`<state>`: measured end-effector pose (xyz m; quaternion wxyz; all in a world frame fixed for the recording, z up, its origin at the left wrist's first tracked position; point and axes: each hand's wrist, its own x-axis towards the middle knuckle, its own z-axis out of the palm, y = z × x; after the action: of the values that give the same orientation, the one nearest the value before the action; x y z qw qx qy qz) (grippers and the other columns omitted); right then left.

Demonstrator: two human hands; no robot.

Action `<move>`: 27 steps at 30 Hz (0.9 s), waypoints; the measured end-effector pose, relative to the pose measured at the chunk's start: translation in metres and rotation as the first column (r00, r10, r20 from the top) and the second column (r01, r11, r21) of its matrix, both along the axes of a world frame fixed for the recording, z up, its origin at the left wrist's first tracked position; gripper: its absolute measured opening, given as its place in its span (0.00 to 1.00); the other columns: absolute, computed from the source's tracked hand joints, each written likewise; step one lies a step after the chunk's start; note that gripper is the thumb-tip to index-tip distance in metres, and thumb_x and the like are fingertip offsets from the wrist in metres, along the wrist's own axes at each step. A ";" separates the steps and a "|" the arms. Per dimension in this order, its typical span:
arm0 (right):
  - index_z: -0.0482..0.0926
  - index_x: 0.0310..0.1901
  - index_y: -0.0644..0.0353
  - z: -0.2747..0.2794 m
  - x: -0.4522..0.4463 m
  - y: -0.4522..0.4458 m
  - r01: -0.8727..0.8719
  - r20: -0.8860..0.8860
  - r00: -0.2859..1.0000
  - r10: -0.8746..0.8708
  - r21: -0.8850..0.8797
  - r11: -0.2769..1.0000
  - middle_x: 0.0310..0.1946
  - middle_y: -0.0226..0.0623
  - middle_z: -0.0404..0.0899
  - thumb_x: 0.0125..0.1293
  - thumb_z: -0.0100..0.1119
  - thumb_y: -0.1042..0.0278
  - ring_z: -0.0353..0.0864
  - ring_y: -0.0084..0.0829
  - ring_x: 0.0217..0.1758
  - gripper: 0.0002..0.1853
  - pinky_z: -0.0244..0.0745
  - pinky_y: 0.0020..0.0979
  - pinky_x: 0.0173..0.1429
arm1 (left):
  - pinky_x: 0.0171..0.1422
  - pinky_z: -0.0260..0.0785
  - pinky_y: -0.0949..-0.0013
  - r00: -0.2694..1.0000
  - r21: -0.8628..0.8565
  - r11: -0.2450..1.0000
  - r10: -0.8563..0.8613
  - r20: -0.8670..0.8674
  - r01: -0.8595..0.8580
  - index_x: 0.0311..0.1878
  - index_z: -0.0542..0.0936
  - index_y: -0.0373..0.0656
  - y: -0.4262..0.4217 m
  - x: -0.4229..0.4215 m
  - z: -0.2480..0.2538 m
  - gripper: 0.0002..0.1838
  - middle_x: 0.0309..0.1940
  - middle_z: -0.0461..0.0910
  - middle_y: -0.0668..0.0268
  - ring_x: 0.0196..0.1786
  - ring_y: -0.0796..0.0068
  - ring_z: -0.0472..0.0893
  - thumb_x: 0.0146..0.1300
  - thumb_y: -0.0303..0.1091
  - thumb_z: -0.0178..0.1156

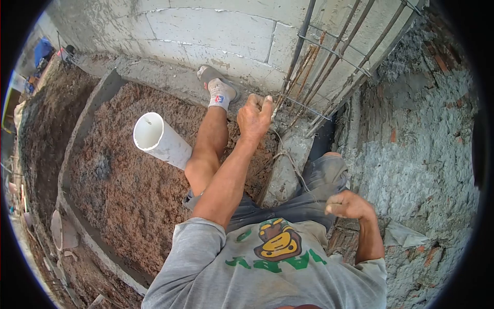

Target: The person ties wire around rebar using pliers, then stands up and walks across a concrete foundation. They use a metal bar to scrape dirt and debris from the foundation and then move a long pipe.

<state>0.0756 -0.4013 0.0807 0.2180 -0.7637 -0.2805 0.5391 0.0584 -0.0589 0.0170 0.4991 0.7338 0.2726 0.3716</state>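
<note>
My left hand (256, 116) is closed in a fist, thumb upward, beside the foot of the steel rebar cage (329, 62). What its fingers grip is hidden. Just right of it, a bundle of thin rusty rods (304, 66) leans among the bars. A thin string (294, 164) trails from near that hand, over the concrete ledge (284, 175), down toward my right hand (350, 204). This hand is pinched shut above my right thigh, and the string runs up to its fingertips.
A white plastic pipe (167, 141) stands tilted in reddish soil (128, 201), left of my leg. A pale block wall (211, 31) rises ahead. Rough mortar-covered ground (406, 154) lies to the right, and a low concrete edge (77, 134) curves along the left.
</note>
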 end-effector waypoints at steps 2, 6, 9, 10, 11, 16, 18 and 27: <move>0.80 0.38 0.63 0.021 -0.021 -0.001 0.006 -0.343 0.938 0.054 0.172 0.985 0.25 0.33 0.81 0.66 0.60 0.60 0.79 0.23 0.27 0.12 0.72 0.28 0.32 | 0.28 0.66 0.66 0.999 0.014 0.999 -0.030 -0.017 0.030 0.27 0.73 0.36 0.002 0.003 -0.007 0.15 0.17 0.74 0.67 0.22 0.78 0.72 0.61 0.38 0.62; 0.78 0.39 0.68 0.048 -0.029 0.007 -0.035 -0.252 0.942 0.221 0.581 0.813 0.26 0.37 0.81 0.65 0.60 0.65 0.81 0.26 0.28 0.12 0.74 0.27 0.32 | 0.26 0.63 0.73 0.991 -0.195 0.973 -0.115 0.063 0.125 0.29 0.73 0.37 -0.004 0.010 -0.010 0.13 0.17 0.74 0.69 0.22 0.82 0.71 0.62 0.36 0.62; 0.77 0.38 0.71 0.060 -0.033 0.006 0.324 -0.258 0.944 -0.204 0.837 0.441 0.24 0.42 0.81 0.68 0.55 0.68 0.82 0.30 0.27 0.11 0.75 0.26 0.32 | 0.25 0.62 0.77 0.977 -0.327 0.926 -0.146 0.158 0.191 0.36 0.73 0.37 0.004 0.015 -0.006 0.10 0.19 0.75 0.70 0.22 0.85 0.71 0.62 0.33 0.61; 0.77 0.38 0.70 0.064 -0.030 0.008 0.285 -0.057 0.884 -0.465 0.854 0.436 0.23 0.40 0.80 0.69 0.53 0.67 0.79 0.27 0.25 0.12 0.74 0.25 0.30 | 0.25 0.62 0.78 0.969 -0.341 0.920 -0.127 0.210 0.195 0.40 0.72 0.36 0.011 0.015 -0.003 0.10 0.21 0.75 0.70 0.22 0.85 0.70 0.62 0.32 0.60; 0.76 0.39 0.70 0.067 -0.026 0.010 0.243 0.144 0.723 -0.675 0.862 0.444 0.22 0.39 0.79 0.70 0.51 0.67 0.77 0.25 0.23 0.12 0.72 0.25 0.28 | 0.24 0.62 0.77 0.970 -0.347 0.916 -0.136 0.203 0.201 0.45 0.69 0.35 0.018 0.013 -0.001 0.13 0.22 0.75 0.69 0.21 0.84 0.70 0.61 0.30 0.59; 0.76 0.35 0.64 0.040 0.013 0.018 0.359 0.443 0.220 -0.869 0.792 0.494 0.17 0.33 0.72 0.70 0.46 0.66 0.70 0.21 0.19 0.12 0.66 0.29 0.26 | 0.23 0.61 0.76 0.986 -0.117 0.991 -0.053 0.157 0.072 0.44 0.68 0.34 0.021 0.010 0.045 0.15 0.20 0.75 0.70 0.21 0.84 0.69 0.59 0.31 0.60; 0.75 0.32 0.64 0.028 0.027 0.011 0.417 0.534 0.254 -0.807 0.692 0.589 0.16 0.34 0.71 0.70 0.46 0.66 0.69 0.21 0.19 0.12 0.65 0.30 0.26 | 0.22 0.60 0.75 0.990 0.013 0.997 -0.078 0.120 0.077 0.43 0.69 0.34 0.024 0.007 0.066 0.14 0.17 0.74 0.70 0.19 0.84 0.68 0.59 0.31 0.60; 0.77 0.28 0.64 0.049 -0.008 0.015 0.058 0.017 0.998 -0.066 0.292 0.955 0.17 0.36 0.74 0.67 0.57 0.62 0.76 0.28 0.20 0.14 0.68 0.32 0.25 | 0.24 0.62 0.74 0.987 0.342 0.940 -0.069 0.145 0.015 0.37 0.72 0.36 0.052 0.013 0.097 0.10 0.15 0.76 0.67 0.18 0.83 0.70 0.59 0.32 0.60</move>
<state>0.0675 -0.3867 0.1302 0.3408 -0.7389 -0.3356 0.4746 0.0716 -0.0068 0.1138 0.3927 0.7835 0.1491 0.4580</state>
